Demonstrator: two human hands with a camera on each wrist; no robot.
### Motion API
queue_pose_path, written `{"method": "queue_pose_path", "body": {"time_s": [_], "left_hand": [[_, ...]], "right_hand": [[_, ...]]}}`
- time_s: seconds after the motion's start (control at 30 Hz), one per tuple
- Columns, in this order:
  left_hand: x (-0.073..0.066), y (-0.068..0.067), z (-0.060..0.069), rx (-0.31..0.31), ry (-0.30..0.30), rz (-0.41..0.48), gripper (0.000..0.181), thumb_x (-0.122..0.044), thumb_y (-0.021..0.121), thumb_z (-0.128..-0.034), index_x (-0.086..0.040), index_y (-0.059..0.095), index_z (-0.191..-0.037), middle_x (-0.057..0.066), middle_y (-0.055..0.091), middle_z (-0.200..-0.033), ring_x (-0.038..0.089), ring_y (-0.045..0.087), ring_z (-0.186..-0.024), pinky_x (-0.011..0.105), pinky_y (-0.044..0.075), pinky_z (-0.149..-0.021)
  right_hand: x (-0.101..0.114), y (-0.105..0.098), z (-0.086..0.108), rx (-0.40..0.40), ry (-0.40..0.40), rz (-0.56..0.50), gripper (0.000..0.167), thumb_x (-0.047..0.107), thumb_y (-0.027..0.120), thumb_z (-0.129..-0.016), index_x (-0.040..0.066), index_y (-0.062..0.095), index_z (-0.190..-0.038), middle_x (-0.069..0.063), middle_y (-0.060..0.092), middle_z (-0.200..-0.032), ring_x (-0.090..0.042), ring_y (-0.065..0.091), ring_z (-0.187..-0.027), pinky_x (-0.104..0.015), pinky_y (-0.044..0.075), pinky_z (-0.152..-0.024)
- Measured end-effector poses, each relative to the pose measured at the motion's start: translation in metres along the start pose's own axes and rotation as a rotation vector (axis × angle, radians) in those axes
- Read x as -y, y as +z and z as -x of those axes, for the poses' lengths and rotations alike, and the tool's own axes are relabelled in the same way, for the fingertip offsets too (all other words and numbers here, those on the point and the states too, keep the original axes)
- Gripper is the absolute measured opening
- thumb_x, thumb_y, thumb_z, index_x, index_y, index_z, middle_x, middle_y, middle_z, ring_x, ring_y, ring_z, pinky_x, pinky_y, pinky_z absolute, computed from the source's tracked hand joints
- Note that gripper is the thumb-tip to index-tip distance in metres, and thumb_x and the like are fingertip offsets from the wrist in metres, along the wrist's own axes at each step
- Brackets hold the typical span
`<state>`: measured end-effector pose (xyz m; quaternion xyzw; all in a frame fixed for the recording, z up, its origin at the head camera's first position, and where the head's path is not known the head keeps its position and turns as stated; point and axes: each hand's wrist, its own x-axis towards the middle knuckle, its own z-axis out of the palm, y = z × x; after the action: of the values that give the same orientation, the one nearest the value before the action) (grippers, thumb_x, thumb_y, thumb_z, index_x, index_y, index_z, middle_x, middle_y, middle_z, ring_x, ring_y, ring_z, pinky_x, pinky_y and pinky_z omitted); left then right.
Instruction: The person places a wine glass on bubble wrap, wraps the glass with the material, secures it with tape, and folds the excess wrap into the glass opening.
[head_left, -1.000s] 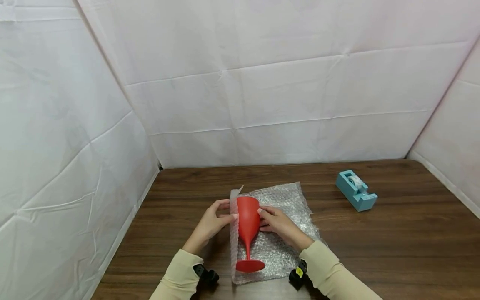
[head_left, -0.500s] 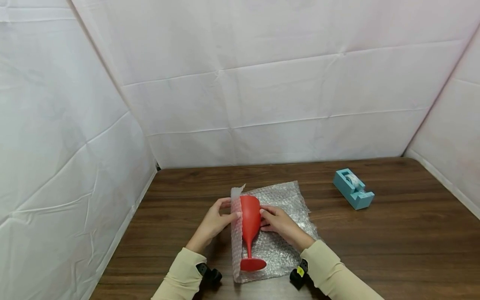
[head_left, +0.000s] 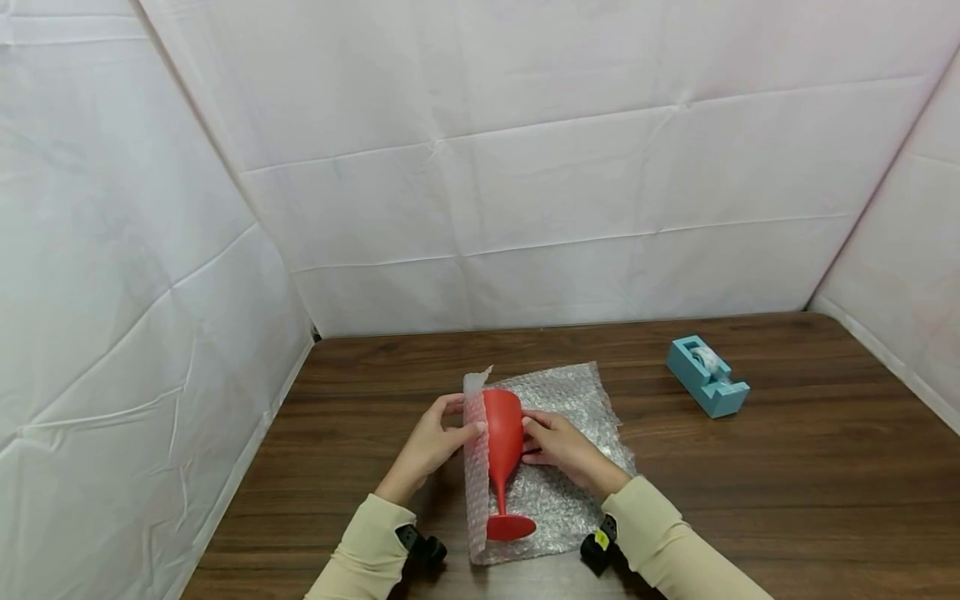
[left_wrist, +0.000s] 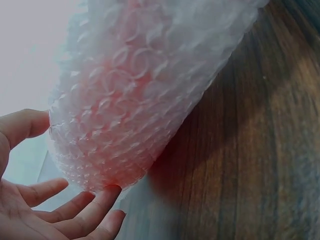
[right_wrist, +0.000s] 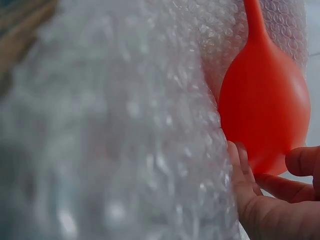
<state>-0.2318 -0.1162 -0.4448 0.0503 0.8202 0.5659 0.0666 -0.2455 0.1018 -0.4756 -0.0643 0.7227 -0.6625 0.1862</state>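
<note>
Red cup (head_left: 504,429) lies on its side on bubble wrap (head_left: 562,508), foot twd person, wrap's L edge folded up over its L side. Looks light, stiff, smooth, prob. a bit slippery; thin stem likely the weak pt, so best held by the bowl. R hand (head_left: 562,446): thumb + fingers grip bowl. L hand (head_left: 427,442): thumb + fingers curved round folded wrap. Count: 1 cup, 1 wrap sheet, 2 hands, 1 tape dispenser (head_left: 708,379) w/ 1 roll (head_left: 703,359), 1 table (head_left: 787,467).
</note>
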Motion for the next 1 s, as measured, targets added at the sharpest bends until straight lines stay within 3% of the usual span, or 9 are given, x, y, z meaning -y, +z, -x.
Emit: {"method": "queue_pose_path", "body": {"time_s": [0.57,1.0], "left_hand": [[-0.0017,0.0016,-0.0072,0.017,0.052,-0.051,0.058,-0.022,0.071,-0.0858,-0.005,0.048,-0.136,0.019,0.053,-0.134,0.027,0.065,-0.097,0.043,0.054,-0.085],[-0.0068,0.009,-0.0059,-0.009,0.095,-0.083,0.06,-0.021,0.071,-0.0845,-0.001,0.048,-0.135,0.022,0.052,-0.134,0.035,0.064,-0.102,0.043,0.055,-0.083]], "right_hand": [[-0.0008,0.001,0.0066,0.016,0.044,-0.082,0.048,0.015,0.035,-0.103,-0.006,0.026,-0.146,-0.014,0.059,-0.106,-0.013,0.06,-0.083,-0.034,0.057,-0.079],[-0.0053,-0.006,0.0067,-0.011,0.015,-0.044,0.045,0.01,0.039,-0.1,-0.003,0.029,-0.142,-0.018,0.061,-0.108,-0.014,0.063,-0.078,-0.034,0.058,-0.075]]}}
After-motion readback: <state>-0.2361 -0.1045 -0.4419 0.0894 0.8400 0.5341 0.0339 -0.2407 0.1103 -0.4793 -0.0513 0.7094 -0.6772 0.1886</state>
